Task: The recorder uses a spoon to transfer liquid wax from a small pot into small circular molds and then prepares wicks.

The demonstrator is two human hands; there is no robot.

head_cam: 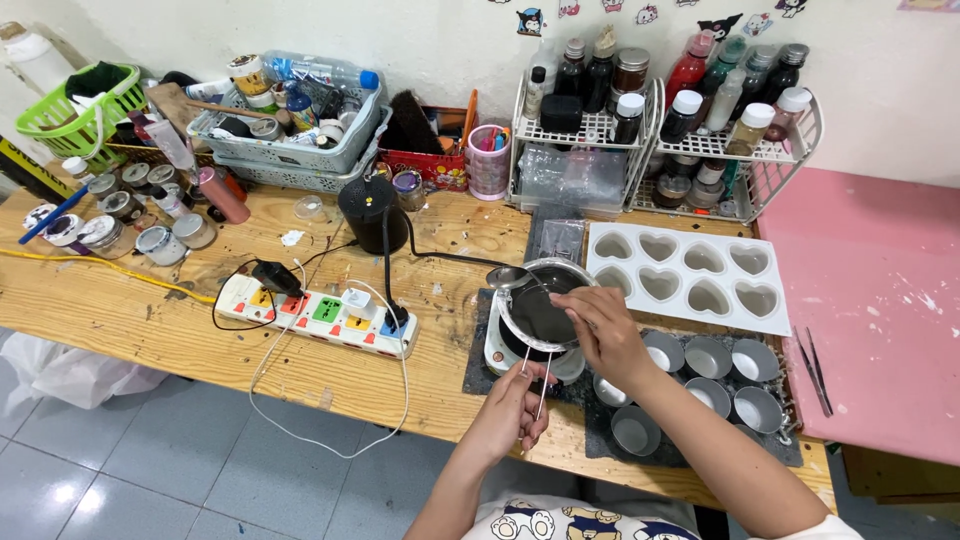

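A small round metal pan [540, 312] with a dark inside sits on a white electric hot plate [497, 352] near the table's front edge. My left hand [512, 408] grips the pan's thin wire handle below it. Over the pan's right rim, my right hand [603, 327] holds the handle of a metal spoon [510, 276], whose bowl rests at the pan's far left rim. Just right of my right hand stand several small grey metal cups [708, 357] on a dark mat.
A white heart-cavity mould [690, 274] lies behind the cups. A white power strip [318, 313] with plugs and cables lies left, a black cylinder [368, 213] behind it. Wire racks of bottles [660, 120], baskets and jars line the wall. Tweezers [812, 368] lie on the pink surface.
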